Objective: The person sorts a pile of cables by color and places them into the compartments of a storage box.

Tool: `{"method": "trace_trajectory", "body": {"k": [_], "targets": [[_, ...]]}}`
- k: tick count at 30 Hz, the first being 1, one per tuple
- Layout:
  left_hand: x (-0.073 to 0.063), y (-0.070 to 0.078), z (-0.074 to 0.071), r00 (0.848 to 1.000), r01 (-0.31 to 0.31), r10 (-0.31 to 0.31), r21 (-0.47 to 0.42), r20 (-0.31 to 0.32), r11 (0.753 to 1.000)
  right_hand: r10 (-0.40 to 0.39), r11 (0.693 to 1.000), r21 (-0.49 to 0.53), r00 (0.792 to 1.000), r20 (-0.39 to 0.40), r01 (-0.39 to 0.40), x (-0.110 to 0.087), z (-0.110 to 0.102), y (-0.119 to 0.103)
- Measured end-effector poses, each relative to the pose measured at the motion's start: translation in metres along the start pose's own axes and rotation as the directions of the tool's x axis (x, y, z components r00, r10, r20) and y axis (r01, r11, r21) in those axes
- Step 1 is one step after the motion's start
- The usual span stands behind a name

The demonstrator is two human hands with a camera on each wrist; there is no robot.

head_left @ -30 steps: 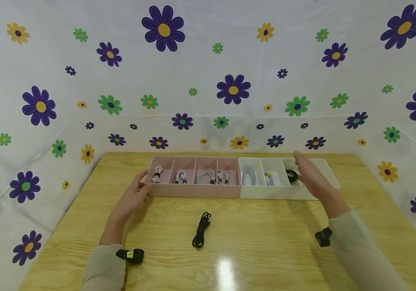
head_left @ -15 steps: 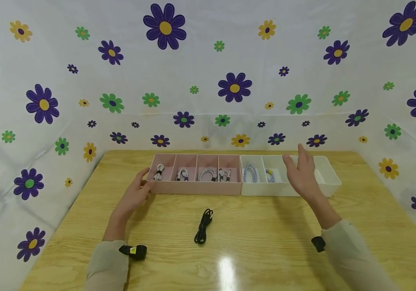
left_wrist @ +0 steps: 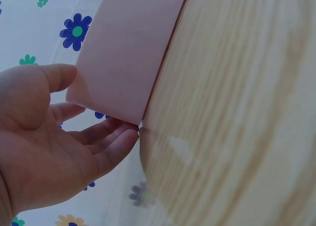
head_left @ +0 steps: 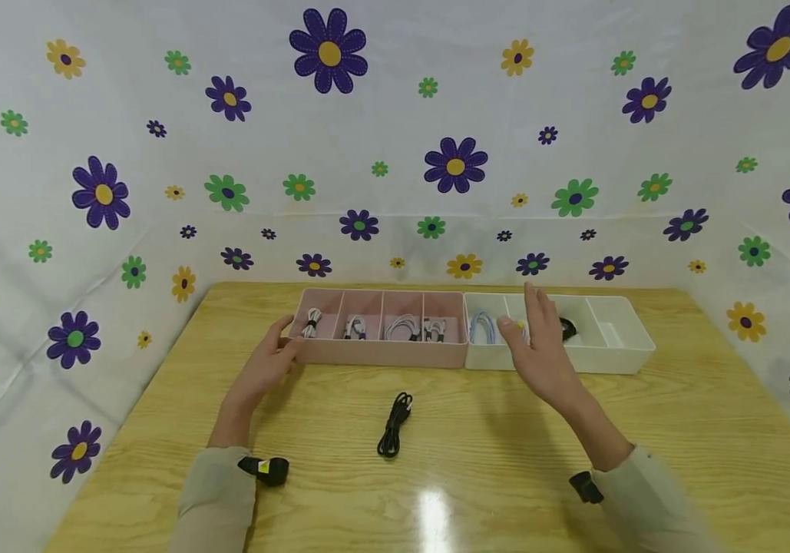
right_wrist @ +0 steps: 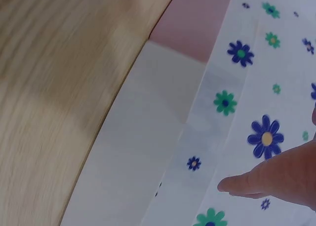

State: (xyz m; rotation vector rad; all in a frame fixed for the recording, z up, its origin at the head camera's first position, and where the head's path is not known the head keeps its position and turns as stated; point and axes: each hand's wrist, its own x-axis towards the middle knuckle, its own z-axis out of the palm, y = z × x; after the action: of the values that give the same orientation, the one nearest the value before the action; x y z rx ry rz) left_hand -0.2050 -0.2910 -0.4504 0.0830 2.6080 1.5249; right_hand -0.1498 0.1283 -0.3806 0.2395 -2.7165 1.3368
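Note:
My left hand (head_left: 266,367) rests at the left end of a pink divided organizer box (head_left: 381,353). In the left wrist view, its thumb and fingertips touch the box's end around the corner, the fingers loosely bent. The right hand (head_left: 543,357) is raised in front of and above a white divided box (head_left: 609,361), fingers extended and holding nothing; it partly hides the middle compartments. Coiled white cables (head_left: 403,328) lie in the pink compartments. In the white box are a pale blue cable (head_left: 483,329) and a black coiled cable (head_left: 566,330).
A tied black cable (head_left: 395,426) lies on the wooden table (head_left: 325,476), in front of the boxes. Both boxes stand end to end near the table's back edge. A white flowered cloth (head_left: 367,100) hangs behind and at the sides.
My right hand has moved left from the white box's right part, first rising and spreading its fingers; the black coil is visible again. The left hand stays at the pink box. The view has shifted slightly.

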Motion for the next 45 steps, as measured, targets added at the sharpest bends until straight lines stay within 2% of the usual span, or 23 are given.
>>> {"method": "trace_trajectory", "body": {"k": [7, 20, 30, 40, 45], "targets": [[0.000, 0.002, 0.001, 1.000, 0.030, -0.030, -0.014, 0.008, 0.999, -0.054, 0.999, 0.014, 0.990, 0.130, 0.052, -0.016, 0.030, -0.014], [0.001, 0.003, 0.001, 1.000, 0.027, -0.027, -0.001, -0.001, 1.000, -0.106, 0.993, 0.074, 0.939, 0.326, 0.087, -0.032, 0.065, -0.031], [0.001, 0.001, 0.002, 1.000, 0.021, -0.021, 0.006, -0.006, 1.000, -0.126, 0.992, 0.073, 0.912, 0.391, 0.106, -0.032, 0.087, -0.037], [0.000, 0.001, 0.004, 1.000, 0.006, -0.006, -0.023, -0.009, 1.000, -0.077, 0.996, -0.002, 0.843, 0.533, 0.092, -0.029, 0.092, -0.040], [-0.001, 0.003, 0.002, 1.000, 0.002, -0.003, -0.028, -0.007, 1.000, -0.069, 0.990, -0.061, 0.803, 0.592, 0.130, -0.027, 0.092, -0.038]]}}
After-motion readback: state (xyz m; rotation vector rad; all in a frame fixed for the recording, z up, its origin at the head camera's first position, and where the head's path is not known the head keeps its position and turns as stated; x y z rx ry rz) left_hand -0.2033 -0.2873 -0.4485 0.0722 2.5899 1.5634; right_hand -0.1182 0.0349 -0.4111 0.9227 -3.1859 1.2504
